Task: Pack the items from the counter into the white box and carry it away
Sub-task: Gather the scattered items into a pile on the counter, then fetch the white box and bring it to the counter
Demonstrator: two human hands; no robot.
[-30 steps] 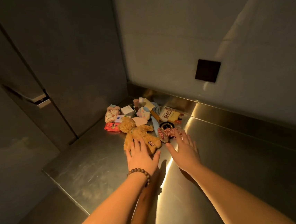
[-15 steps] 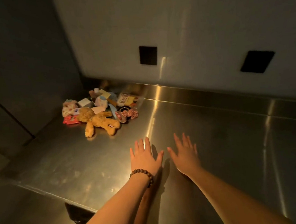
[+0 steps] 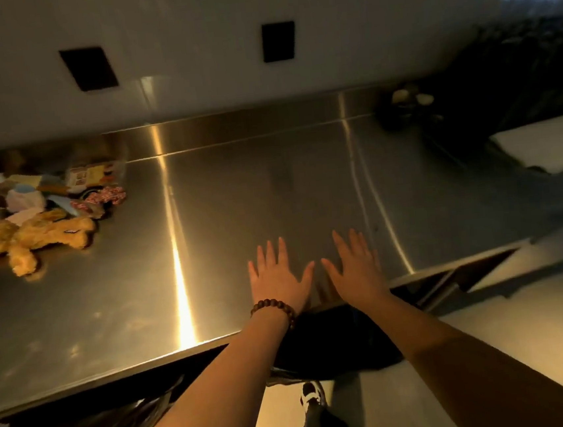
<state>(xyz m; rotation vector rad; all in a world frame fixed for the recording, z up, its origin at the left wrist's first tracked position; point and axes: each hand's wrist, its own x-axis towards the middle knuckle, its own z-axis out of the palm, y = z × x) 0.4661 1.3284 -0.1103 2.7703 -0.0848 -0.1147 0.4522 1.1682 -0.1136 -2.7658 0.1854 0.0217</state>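
Note:
A pile of small items lies at the far left of the steel counter (image 3: 224,201): a tan plush bear (image 3: 31,235) in front, a red-patterned piece (image 3: 105,197), a printed packet (image 3: 92,173) and several pastel pieces behind. A white box (image 3: 543,145) sits at the far right, partly cut off by the frame edge. My left hand (image 3: 277,277), with a bead bracelet on its wrist, and my right hand (image 3: 356,269) hover side by side with straight spread fingers over the counter's front edge, holding nothing, far from both the pile and the box.
The wall behind carries two dark square plates (image 3: 89,68) (image 3: 279,41). A dark object with pale round shapes (image 3: 407,104) sits at the back right of the counter. Below the counter edge I see pale floor and my shoe (image 3: 311,394).
The view has swung right. My hands have drawn back from the plush bear and pile to the counter's front edge, and the white box has come into view at the right.

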